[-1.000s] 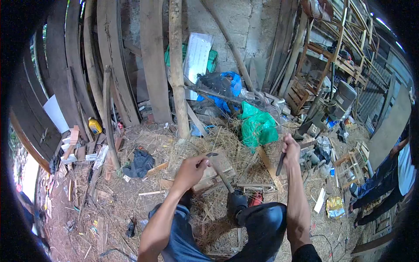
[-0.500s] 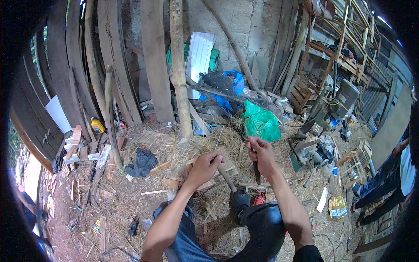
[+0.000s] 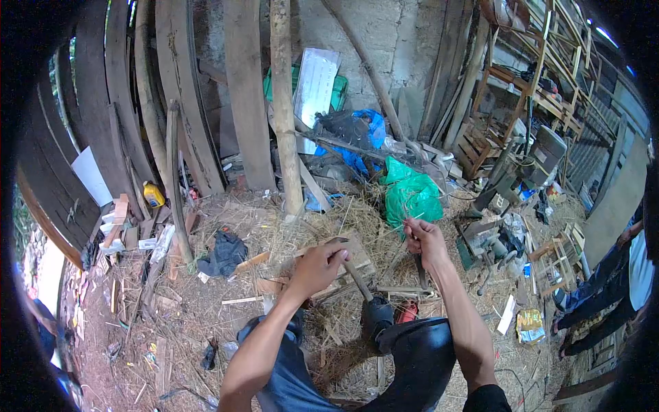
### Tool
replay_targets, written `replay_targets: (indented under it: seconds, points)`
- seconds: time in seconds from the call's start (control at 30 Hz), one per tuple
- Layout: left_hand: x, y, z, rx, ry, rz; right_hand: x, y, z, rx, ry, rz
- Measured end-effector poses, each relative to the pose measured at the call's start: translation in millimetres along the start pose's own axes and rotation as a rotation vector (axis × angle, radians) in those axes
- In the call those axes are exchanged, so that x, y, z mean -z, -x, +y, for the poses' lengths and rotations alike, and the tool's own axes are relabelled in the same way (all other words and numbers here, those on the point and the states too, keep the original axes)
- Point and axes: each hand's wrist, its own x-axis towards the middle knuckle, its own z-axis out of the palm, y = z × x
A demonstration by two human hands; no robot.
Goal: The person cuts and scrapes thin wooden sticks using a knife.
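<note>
My left hand (image 3: 321, 269) is closed round the upper end of a thin wooden stick (image 3: 358, 281), which slants down to the dark boot (image 3: 377, 317) between my knees. To the right, my right hand (image 3: 426, 243) is closed on a dark knife-like tool (image 3: 421, 270) that points downward. Thin pale strands show at its fingertips, too fine to make out clearly. The two hands are apart. Beneath them a wooden block (image 3: 353, 257) lies in straw, with a red object (image 3: 408, 312) beside the boot.
A green plastic bag (image 3: 410, 199) lies ahead, right of a wooden post (image 3: 282, 110). A black plastic bag (image 3: 224, 255) and yellow bottle (image 3: 153, 194) are at left. Machinery (image 3: 542, 154) stands at right, near another person's legs (image 3: 597, 309). Scraps litter the floor.
My right hand has moved inward from the right with the dark tool, then slightly back outward. My left hand has shifted slightly right, still on the stick.
</note>
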Motion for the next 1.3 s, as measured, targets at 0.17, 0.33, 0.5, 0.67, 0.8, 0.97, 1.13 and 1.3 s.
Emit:
replay_targets:
  seconds: [0.17,0.33,0.5,0.67,0.8,0.97,1.13,1.3]
  points:
    - [33.6,13.2,12.8,0.201,0.146,-0.038,46.4,-5.3,-20.0,0.169,-0.117,0.323]
    - [27.5,3.2,9.7,0.325,0.338,-0.010,38.2,2.5,8.9,0.065,0.178,0.074]
    - [8.0,-18.8,0.3,0.343,0.881,0.070,-32.9,6.6,28.7,0.396,0.521,-0.030]
    - [-21.8,-36.6,-25.5,0.329,1.137,0.158,-74.0,16.3,29.4,0.283,0.687,-0.103]
    - [-32.9,-39.3,-19.8,0.306,1.012,0.253,-88.8,21.4,30.6,0.311,0.696,-0.154]
    - [-29.0,-39.0,-14.8,0.275,0.863,0.329,-87.9,31.3,14.2,0.210,0.689,-0.123]
    - [10.1,-34.3,1.5,0.102,0.842,0.452,-62.7,25.3,20.8,0.223,0.639,-0.125]
    - [32.0,-18.0,17.4,-0.173,-0.149,0.711,-48.4,27.1,16.7,0.219,0.639,-0.146]
